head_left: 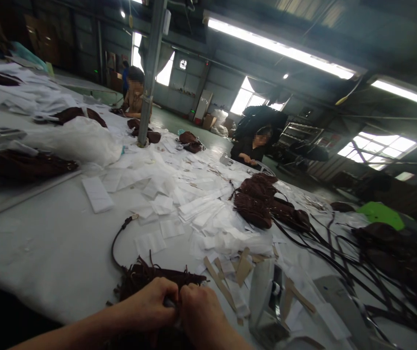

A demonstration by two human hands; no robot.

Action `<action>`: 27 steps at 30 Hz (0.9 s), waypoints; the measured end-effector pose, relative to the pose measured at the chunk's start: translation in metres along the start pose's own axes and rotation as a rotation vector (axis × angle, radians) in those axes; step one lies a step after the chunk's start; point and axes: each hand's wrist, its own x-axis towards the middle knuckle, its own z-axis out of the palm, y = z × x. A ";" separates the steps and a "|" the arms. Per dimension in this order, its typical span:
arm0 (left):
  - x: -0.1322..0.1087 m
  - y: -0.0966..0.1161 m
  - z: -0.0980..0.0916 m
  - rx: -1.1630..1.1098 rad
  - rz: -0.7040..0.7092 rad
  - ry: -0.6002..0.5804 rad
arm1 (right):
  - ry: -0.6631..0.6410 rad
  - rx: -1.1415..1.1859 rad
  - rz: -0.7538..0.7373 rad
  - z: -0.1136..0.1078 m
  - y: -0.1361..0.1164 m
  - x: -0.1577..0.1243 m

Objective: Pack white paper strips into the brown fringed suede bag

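Observation:
At the near edge of the table lies a dark brown fringed bag [137, 279], with a thin strap [113, 243] curling away from it to a metal clip. My left hand [157, 299] is closed at the bag's near side, fingers curled in a pinch. Pressed up beside it, my right hand [199, 308] is closed too, knuckles toward the camera. Both hands seem to grip the bag's edge; a small pale bit shows between them, too blurred to name. The lower part of the bag is hidden behind my hands and forearms.
Right of my hands stands a grey plastic object [263, 304] with a shiny metal part, by tan strips [243, 267]. White paper sheets [208, 209] cover the table middle. More brown fringed bags [255, 199] and long black straps [325, 248] lie right. A metal post [150, 82] rises beyond; two people sit across.

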 end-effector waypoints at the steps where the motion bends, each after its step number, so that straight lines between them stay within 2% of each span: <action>1: 0.001 -0.004 0.003 0.007 -0.021 0.043 | -0.042 0.076 -0.010 -0.003 0.003 0.000; 3: 0.005 -0.012 0.008 0.003 -0.052 0.117 | -0.139 0.257 -0.037 -0.011 0.009 0.001; 5: 0.010 -0.018 0.011 -0.046 -0.097 0.149 | -0.158 0.348 -0.041 -0.019 0.012 0.002; 9: 0.020 -0.024 0.015 -0.217 -0.171 0.236 | 0.061 0.127 0.039 -0.010 0.007 0.000; 12: 0.025 -0.025 0.019 -0.432 -0.203 0.297 | 0.195 0.005 0.073 0.014 0.004 -0.003; 15: 0.027 -0.025 0.023 -0.702 -0.298 0.304 | 0.385 -0.048 0.027 0.039 0.006 -0.007; 18: 0.025 -0.024 0.025 -0.923 -0.375 0.238 | 0.608 -0.116 -0.069 0.058 0.008 -0.013; 21: 0.023 -0.021 0.024 -1.107 -0.401 0.066 | 0.812 -0.209 -0.119 0.069 0.005 -0.017; 22: 0.023 -0.019 0.023 -1.131 -0.397 0.040 | 0.874 -0.257 -0.123 0.072 0.003 -0.018; 24: 0.022 -0.016 0.020 -1.085 -0.357 0.076 | 0.963 -0.357 -0.123 0.076 -0.002 -0.018; 27: 0.020 -0.012 0.013 -1.000 -0.310 0.128 | 1.006 -0.405 -0.117 0.082 -0.007 -0.018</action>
